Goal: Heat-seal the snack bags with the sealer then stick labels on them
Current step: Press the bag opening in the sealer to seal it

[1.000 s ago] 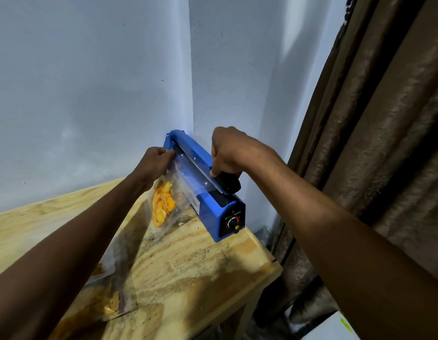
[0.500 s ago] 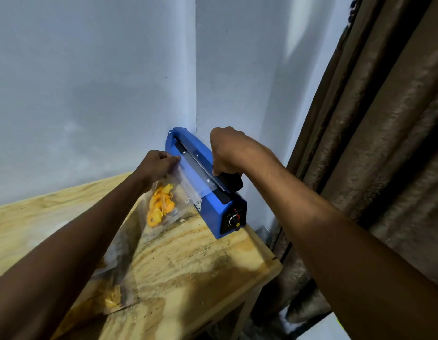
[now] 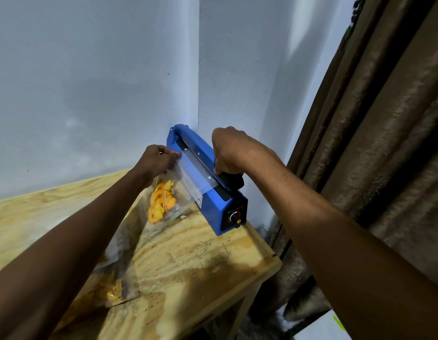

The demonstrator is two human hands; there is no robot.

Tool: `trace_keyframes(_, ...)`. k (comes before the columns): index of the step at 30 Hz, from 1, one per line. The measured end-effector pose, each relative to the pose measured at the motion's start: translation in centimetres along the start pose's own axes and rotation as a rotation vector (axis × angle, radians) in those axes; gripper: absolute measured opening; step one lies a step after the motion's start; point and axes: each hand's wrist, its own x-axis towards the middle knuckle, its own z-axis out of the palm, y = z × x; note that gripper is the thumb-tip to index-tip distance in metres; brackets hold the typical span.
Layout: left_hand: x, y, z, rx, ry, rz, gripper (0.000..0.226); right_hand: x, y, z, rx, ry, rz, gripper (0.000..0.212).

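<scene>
Now, as I see it:
Right hand (image 3: 234, 149): curled round the black handle (image 3: 231, 180) of the blue heat sealer (image 3: 213, 200).
Left hand (image 3: 159, 160): pinching the clear snack bag of orange pieces (image 3: 164, 200), its top apparently under the bar.
Wooden worktop (image 3: 188, 261): another bag (image 3: 110, 288).

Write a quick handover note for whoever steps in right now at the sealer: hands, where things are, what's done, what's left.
Left hand: pinches the top edge of the clear plastic snack bag of orange chips, its mouth fed under the bar.
Right hand: grip wrapped round the black handle of the blue heat sealer at the corner of the wooden table.
Another clear bag of chips lies nearer on the table.
Done: bag positioned. Left: finish this seal, the other bag if unsealed, then labels; none in view.
</scene>
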Motion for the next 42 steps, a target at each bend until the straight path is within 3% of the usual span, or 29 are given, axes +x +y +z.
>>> trace_keyframes(12,0.2,0.0,-0.2,-0.132,0.045,-0.052,0.038,0.2,0.4,0.1,0.052,0.005,0.021,0.023)
trace_keyframes(15,0.3,0.0,-0.3,-0.141,0.055,-0.047,0.039,0.2,0.2,0.1,0.014,0.003,0.023,0.031)
trace_keyframes(42,-0.5,1.8,-0.7,-0.085,0.073,-0.021,0.021,-0.8,-0.4,-0.9,-0.036,0.021,-0.001,0.036)
